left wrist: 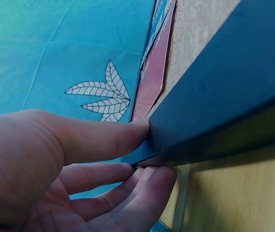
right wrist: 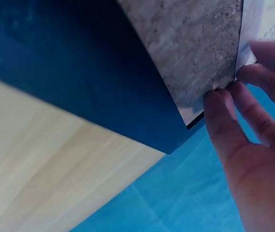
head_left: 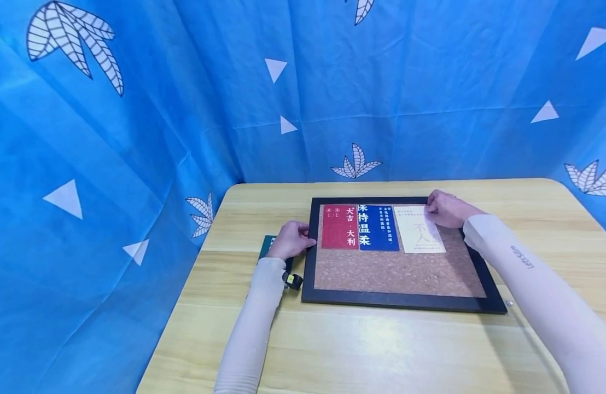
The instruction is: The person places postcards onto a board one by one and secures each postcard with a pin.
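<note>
A cork board [head_left: 372,273] in a black frame [head_left: 401,300] lies on the table. Across its upper part, a red card [head_left: 339,230], a blue card [head_left: 379,230] and a cream card [head_left: 413,238] stand side by side, all with printed characters. My left hand [head_left: 289,241] pinches the frame's left edge; in the left wrist view its thumb [left wrist: 113,137] is on top and the other fingers are beneath. At the cream card's upper right corner, my right hand [head_left: 448,209] holds the card with bent fingertips, its thumb tip [right wrist: 215,99] close to the cork.
A dark green card [head_left: 268,243] lies on the wooden table [head_left: 382,350], partly under my left hand. A black strap with a yellow-green patch [head_left: 292,281] is at my left wrist. Blue patterned cloth [head_left: 332,109] hangs behind and beside the table.
</note>
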Motion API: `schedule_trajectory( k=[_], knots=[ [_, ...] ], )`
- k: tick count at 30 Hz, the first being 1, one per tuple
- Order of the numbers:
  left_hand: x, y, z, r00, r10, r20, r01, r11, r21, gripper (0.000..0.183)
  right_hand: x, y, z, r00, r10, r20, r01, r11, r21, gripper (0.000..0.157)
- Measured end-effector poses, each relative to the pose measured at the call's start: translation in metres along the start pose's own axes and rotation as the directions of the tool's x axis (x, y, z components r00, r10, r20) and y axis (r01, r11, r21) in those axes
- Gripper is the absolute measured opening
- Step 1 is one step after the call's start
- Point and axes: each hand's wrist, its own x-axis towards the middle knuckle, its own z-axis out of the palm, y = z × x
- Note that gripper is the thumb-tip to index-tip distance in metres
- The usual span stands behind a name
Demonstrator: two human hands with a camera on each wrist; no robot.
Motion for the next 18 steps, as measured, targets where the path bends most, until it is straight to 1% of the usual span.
schedule_trajectory(
  k=[1,2,3,5,7,8,11,13,16,18],
  knots=[
    [0.000,0.000,0.000,1.000,-0.003,0.001,0.003,1.000,-0.001,0.049,0.000,-0.001,0.001,1.000,0.004,0.012,-0.004,1.000,-0.003,0.014],
    [0.000,-0.001,0.001,1.000,-0.004,0.003,0.004,1.000,-0.003,0.049,-0.001,-0.001,0.001,1.000,0.011,0.023,-0.010,1.000,-0.013,0.015],
    [0.000,-0.001,0.001,1.000,-0.004,0.006,0.004,1.000,-0.004,0.049,-0.002,-0.003,0.002,0.999,0.018,0.033,-0.018,1.000,-0.019,0.021],
    [0.000,-0.001,0.001,1.000,0.002,0.011,-0.002,1.000,-0.008,0.049,-0.004,-0.005,0.004,0.999,0.025,0.040,-0.024,0.999,-0.032,0.039],
    [0.001,-0.002,0.001,1.000,0.004,0.015,-0.004,1.000,-0.006,0.049,-0.007,-0.009,0.006,0.998,0.033,0.060,-0.031,0.999,-0.021,0.059],
    [0.001,-0.002,0.000,1.000,0.006,0.014,-0.006,1.000,-0.005,0.049,-0.008,-0.011,0.007,0.996,0.038,0.076,-0.037,0.999,-0.010,0.064],
    [0.003,-0.002,-0.001,1.000,0.006,0.005,-0.006,1.000,0.003,0.049,-0.009,-0.017,0.009,0.991,0.055,0.123,-0.059,0.998,0.028,0.072],
    [0.003,-0.002,-0.001,1.000,0.009,-0.001,-0.009,1.000,0.007,0.049,-0.010,-0.019,0.011,0.987,0.073,0.144,-0.078,0.996,0.030,0.078],
    [0.003,-0.002,-0.002,1.000,0.022,-0.002,-0.022,1.000,0.010,0.048,-0.010,-0.021,0.013,0.986,0.097,0.139,-0.101,0.995,0.022,0.080],
    [0.003,-0.002,-0.002,1.000,0.030,0.000,-0.030,0.999,0.012,0.048,-0.010,-0.021,0.014,0.988,0.097,0.124,-0.099,0.995,0.012,0.080]
  ],
)
